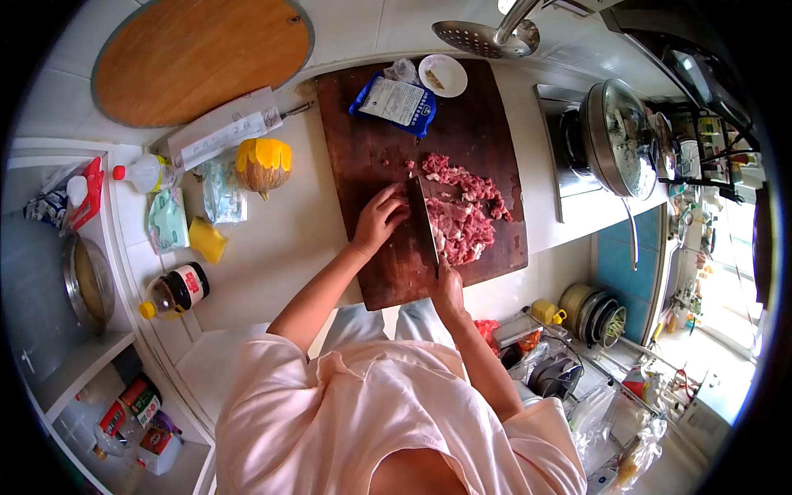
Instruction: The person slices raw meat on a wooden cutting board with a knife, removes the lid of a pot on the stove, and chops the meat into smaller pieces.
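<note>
My right hand (pixel 447 289) is closed around the handle of a cleaver (pixel 423 219), whose dark blade points away from me over the cutting board (pixel 355 124). Chopped raw meat (pixel 464 224) lies in a loose heap on the right side of the blade. To the left of the blade is my left hand (pixel 382 219), its fingers bent and somewhat apart, with the tips close to the steel. Whether those fingertips touch the blade I cannot tell. Nothing shows in that hand. A few small meat scraps lie beyond the cleaver's far end.
At the board's far end are a blue packet (pixel 398 103) and a small white dish (pixel 443 76). A carved pumpkin (pixel 264 165), a yellow sponge (pixel 207 239) and a sauce bottle (pixel 176 290) stand left. On the right, a lidded pan (pixel 619 136) sits on the stove.
</note>
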Demonstrator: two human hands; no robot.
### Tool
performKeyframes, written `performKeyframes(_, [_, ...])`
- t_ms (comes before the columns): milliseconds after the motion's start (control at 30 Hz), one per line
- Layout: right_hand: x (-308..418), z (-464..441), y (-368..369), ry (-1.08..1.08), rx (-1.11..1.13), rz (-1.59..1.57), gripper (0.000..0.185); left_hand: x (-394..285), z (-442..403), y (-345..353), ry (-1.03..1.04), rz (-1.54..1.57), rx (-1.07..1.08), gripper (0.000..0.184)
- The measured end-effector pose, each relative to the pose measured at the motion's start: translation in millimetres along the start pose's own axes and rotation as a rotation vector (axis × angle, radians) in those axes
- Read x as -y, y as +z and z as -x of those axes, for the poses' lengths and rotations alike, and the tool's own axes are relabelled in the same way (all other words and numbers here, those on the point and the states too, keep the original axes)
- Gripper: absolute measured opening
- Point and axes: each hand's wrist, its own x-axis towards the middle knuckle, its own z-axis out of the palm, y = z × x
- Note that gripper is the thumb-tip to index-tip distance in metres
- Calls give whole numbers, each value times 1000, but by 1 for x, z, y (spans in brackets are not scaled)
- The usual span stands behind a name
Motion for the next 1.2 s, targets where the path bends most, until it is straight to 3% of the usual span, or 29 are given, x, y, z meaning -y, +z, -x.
performKeyframes(100, [25, -8, -13, 62, 1, 19, 28, -2, 5, 2, -98, 130, -37, 22])
performKeyframes(133, [20, -9, -9, 26, 5, 49, 30, 2, 7, 5, -128, 180, -48, 21])
performKeyframes(300, [-5, -21, 8, -149, -28, 113, 30, 22, 7, 11, 66, -71, -3, 16])
performKeyframes(367, [-14, -44, 25, -411, -258, 140, 28, 24, 8, 13, 82, -92, 7, 14])
performKeyframes(433, [-6, -66, 32, -394, -244, 154, 27, 28, 8, 13, 91, -108, 40, 13])
performKeyframes(500, [11, -77, 27, -97, 14, 158, 28, 28, 9, 12, 90, -102, 47, 12])
performKeyframes(533, [29, -74, 14, -129, 30, 155, 27, 27, 9, 12, 91, -95, 52, 11])
performKeyframes(633, [5, -52, 26, -387, -362, 203, 30, 26, 9, 11, 75, -129, 74, 18])
performKeyframes(733, [4, 6, 1, 101, 87, 143, 35, 25, 10, 11, 27, -154, 51, 20])
performKeyframes(933, [4, 9, -7, 26, -10, 20, 31, 4, 9, -5, -102, 79, -25, 22])
performKeyframes(1200, [3, -21, 6, -111, -11, 60, 21, 20, 18, 2, 45, -88, 6, 22])
